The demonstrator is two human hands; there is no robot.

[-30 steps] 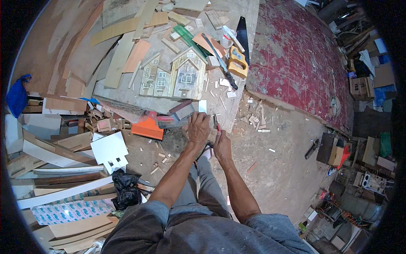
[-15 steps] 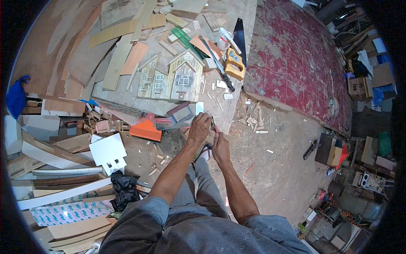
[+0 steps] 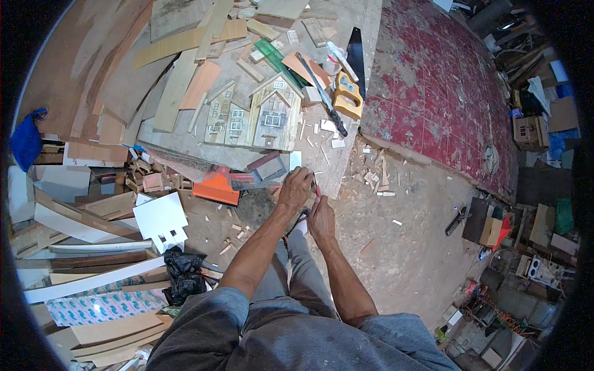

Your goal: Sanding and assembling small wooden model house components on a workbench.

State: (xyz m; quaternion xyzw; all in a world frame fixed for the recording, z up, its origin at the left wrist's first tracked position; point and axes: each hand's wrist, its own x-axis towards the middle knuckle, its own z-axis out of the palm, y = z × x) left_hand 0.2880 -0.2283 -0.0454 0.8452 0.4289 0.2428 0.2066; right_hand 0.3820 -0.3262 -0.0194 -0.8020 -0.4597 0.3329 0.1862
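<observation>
At the near edge of the workbench, my left hand (image 3: pixel 296 187) is closed over the lower end of a small white flat piece (image 3: pixel 296 160). My right hand (image 3: pixel 322 218), just to its right and a little nearer me, grips a slim red-handled tool (image 3: pixel 318 190). The tool's thin tip points up beside my left fingers; its exact kind is too small to make out. Beyond the hands lies a wooden house-front model (image 3: pixel 270 117) with small window frames. A grey sanding block or box-like piece (image 3: pixel 268 167) sits left of the white piece.
A handsaw (image 3: pixel 348 96) with a yellow handle and a dark rod-like tool (image 3: pixel 322 93) lie beyond my right hand. Wood strips (image 3: pixel 176 89) cover the bench's far left. An orange scraper-like piece (image 3: pixel 216 188) juts at the bench edge. Wood scraps (image 3: pixel 376 173) litter the floor.
The view has shifted slightly, so the bench appears a little farther right. Both hands keep their grips and stay almost in the same place.
</observation>
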